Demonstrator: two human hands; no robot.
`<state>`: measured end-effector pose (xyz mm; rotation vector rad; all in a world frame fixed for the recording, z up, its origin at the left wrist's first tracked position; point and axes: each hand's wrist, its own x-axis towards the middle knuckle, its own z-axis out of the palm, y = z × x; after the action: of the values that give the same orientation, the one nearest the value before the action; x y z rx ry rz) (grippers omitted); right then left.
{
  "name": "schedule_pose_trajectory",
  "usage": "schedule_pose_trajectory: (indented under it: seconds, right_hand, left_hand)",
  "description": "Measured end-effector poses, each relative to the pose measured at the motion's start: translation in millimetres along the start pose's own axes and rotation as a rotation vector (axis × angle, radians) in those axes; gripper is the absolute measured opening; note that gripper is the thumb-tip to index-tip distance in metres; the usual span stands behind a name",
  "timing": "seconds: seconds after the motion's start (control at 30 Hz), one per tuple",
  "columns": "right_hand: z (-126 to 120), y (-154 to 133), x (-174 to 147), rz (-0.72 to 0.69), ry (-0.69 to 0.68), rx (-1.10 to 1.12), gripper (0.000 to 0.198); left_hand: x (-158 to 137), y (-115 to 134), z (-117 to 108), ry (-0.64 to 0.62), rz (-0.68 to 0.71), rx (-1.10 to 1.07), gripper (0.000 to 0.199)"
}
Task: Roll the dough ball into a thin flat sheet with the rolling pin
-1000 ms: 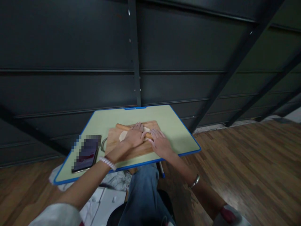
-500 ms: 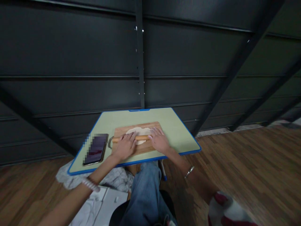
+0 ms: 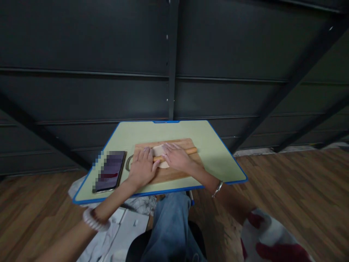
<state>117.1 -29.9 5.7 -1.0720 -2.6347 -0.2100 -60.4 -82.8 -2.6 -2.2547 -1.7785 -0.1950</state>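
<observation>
A wooden rolling pin [image 3: 191, 150] lies at a slant across a flat, pale sheet of dough [image 3: 164, 165] on a wooden cutting board [image 3: 166, 177]. My left hand [image 3: 142, 166] rests over the pin's left end with fingers stretched out, hiding that end. Over the middle of the pin lies my right hand [image 3: 175, 156], palm down and fingers extended, with fingertips over the dough. Both hands are open and flat on the pin, not wrapped round it. Part of the dough is hidden under them. The pin's right end sticks out past my right hand.
The board sits on a small pale-green table [image 3: 223, 165] with a blue rim. A phone [image 3: 110, 171] lies left of the board's metal handle [image 3: 128, 163]. Behind the table stands a dark panelled wall [image 3: 131, 98]. White boxes and cloth [image 3: 131, 222] are on the floor at the lower left.
The rolling pin has shifted right and tilted, its right end now showing. My right hand has slid left along it, closer to my left hand. The camera view has shifted slightly.
</observation>
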Motion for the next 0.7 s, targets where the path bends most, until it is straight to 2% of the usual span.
schedule_pose_trajectory:
  seconds: [0.2, 0.47, 0.57, 0.7]
  right_hand:
    - [11.7, 14.8, 41.3, 0.047, -0.093, 0.010, 0.044]
    - [21.4, 42.3, 101.8, 0.179, -0.368, 0.316, 0.049]
    - [29.0, 48.4, 113.6, 0.214, -0.328, 0.335, 0.050]
    - [26.5, 42.8, 103.9, 0.227, -0.296, 0.286, 0.050]
  left_hand:
    - [45.2, -24.0, 6.3, -0.149, -0.003, -0.051, 0.063]
    - [104.3, -56.0, 24.9, -0.349, -0.011, -0.194, 0.061]
    - [116.3, -62.9, 29.6, -0.362, -0.019, -0.206, 0.060]
    - [112.0, -62.8, 29.1, -0.387, -0.026, -0.180, 0.059]
